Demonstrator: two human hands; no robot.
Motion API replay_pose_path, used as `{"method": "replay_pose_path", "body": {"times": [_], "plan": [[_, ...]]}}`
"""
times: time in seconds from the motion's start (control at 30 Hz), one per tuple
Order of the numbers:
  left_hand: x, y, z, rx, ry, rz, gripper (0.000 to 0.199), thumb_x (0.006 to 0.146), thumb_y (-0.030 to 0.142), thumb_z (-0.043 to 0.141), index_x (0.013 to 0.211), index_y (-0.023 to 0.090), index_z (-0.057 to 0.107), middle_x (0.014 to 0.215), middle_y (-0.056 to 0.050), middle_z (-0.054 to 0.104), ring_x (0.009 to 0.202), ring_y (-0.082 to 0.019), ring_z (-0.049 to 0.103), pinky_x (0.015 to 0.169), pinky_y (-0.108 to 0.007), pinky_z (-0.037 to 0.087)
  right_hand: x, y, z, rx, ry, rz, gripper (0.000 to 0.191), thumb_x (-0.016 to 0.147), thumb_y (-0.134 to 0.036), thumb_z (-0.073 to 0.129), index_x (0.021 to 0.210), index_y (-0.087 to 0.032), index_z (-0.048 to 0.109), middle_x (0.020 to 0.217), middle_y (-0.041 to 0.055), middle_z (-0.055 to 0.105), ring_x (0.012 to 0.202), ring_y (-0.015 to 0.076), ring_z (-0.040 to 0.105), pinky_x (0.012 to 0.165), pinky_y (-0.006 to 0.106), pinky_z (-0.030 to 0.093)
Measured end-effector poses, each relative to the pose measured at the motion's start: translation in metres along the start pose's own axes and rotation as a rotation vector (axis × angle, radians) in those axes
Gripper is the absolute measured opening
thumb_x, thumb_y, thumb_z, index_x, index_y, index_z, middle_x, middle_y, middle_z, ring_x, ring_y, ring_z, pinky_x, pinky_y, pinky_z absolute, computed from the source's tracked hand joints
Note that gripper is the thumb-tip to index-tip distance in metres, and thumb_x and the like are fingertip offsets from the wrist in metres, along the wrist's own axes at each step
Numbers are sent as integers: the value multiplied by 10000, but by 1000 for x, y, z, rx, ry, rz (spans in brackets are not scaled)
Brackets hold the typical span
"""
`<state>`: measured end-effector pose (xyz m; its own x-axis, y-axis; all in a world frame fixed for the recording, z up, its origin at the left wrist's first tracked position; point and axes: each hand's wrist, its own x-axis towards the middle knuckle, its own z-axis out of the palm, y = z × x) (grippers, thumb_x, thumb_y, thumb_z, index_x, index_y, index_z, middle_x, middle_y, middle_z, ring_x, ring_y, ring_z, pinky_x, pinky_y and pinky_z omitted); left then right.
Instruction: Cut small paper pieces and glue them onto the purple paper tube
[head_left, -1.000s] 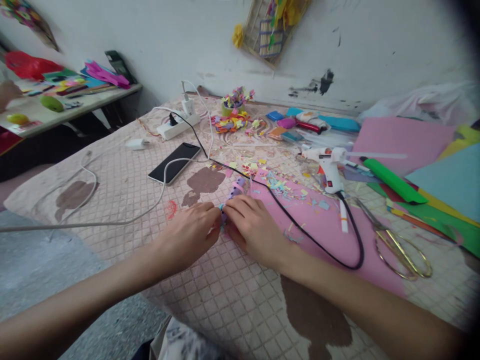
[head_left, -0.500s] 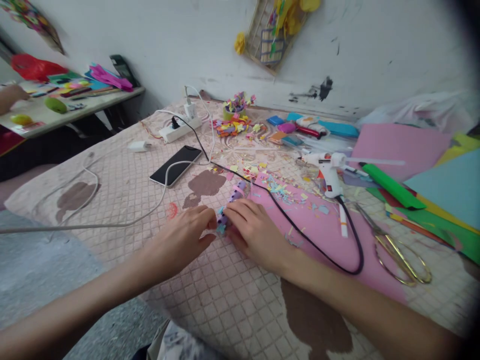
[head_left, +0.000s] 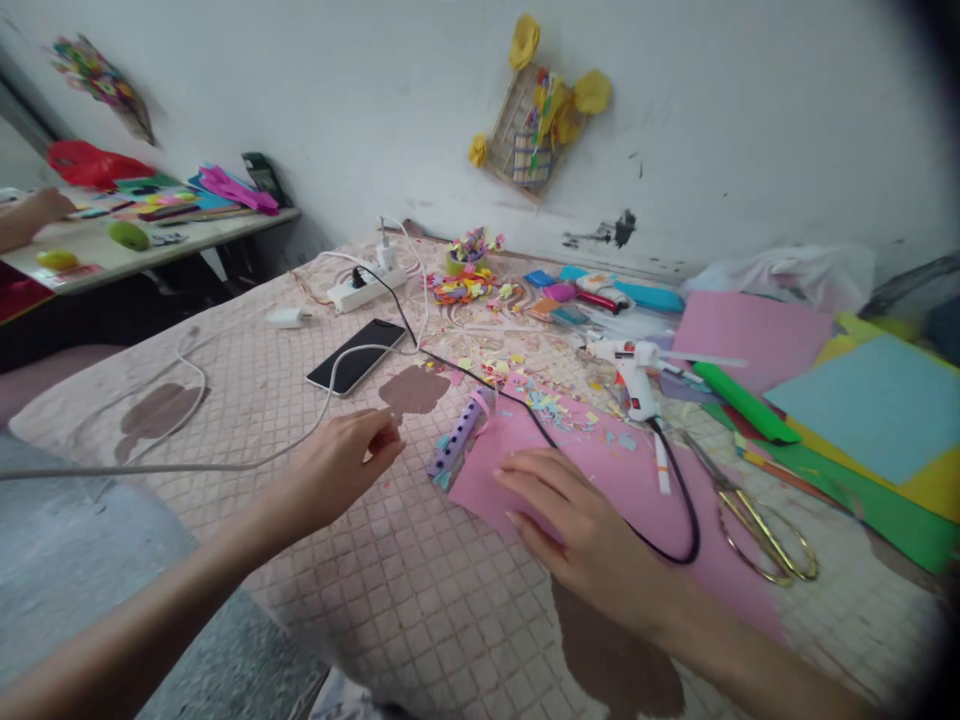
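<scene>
A purple paper strip with dark dots and light-blue bits (head_left: 459,435) lies on the tablecloth, a pink loop at its far end. Left of it, my left hand (head_left: 349,462) is lifted with thumb and fingers curled together; whatever may be in the pinch is too small to make out. My right hand (head_left: 570,515) hovers to the right over a pink sheet (head_left: 491,490), fingers stretched and apart, holding nothing. Neither hand touches the strip.
A black cord runs from a white glue gun (head_left: 636,385) across the pink sheet. Gold-handled scissors (head_left: 765,535), paper scraps (head_left: 551,405), a phone (head_left: 356,357), a power strip (head_left: 367,290) and coloured sheets (head_left: 870,400) lie about. Another person's hand (head_left: 34,215) is at the left table.
Both hands have let go of the purple strip and moved apart, left hand leftward, right hand to the right and nearer me. The strip now lies uncovered. The view has shifted slightly.
</scene>
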<state>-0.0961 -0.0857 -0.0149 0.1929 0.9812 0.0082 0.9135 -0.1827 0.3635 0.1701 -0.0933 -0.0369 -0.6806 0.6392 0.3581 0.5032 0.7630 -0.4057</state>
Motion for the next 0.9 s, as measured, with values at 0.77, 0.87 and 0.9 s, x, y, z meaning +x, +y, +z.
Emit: {"method": "replay_pose_path", "body": {"times": [0.77,0.87,0.9], "plan": [[49,42,32,-7,59,72,362,785,252,453,1114,137,354,797,-65,608,719,-218,602,599,-289,403,-73,7,-27,-154,284,68,295,828,-123,467,1085,-178,600,1059,104,628,1029,224,575,843,358,538],[49,42,32,-15,58,62,347,777,236,457,1100,142,373,750,-44,606,702,-209,594,592,-283,396,-74,8,-28,-163,289,84,295,825,-122,462,1078,-175,603,1053,106,628,1021,221,580,841,353,539],[48,40,31,-24,67,62,345,773,232,460,1096,143,377,740,-37,604,697,-200,591,597,-279,398,-75,8,-28,-164,289,87,295,826,-123,461,1081,-175,601,1057,107,625,1026,221,577,845,352,536]]}}
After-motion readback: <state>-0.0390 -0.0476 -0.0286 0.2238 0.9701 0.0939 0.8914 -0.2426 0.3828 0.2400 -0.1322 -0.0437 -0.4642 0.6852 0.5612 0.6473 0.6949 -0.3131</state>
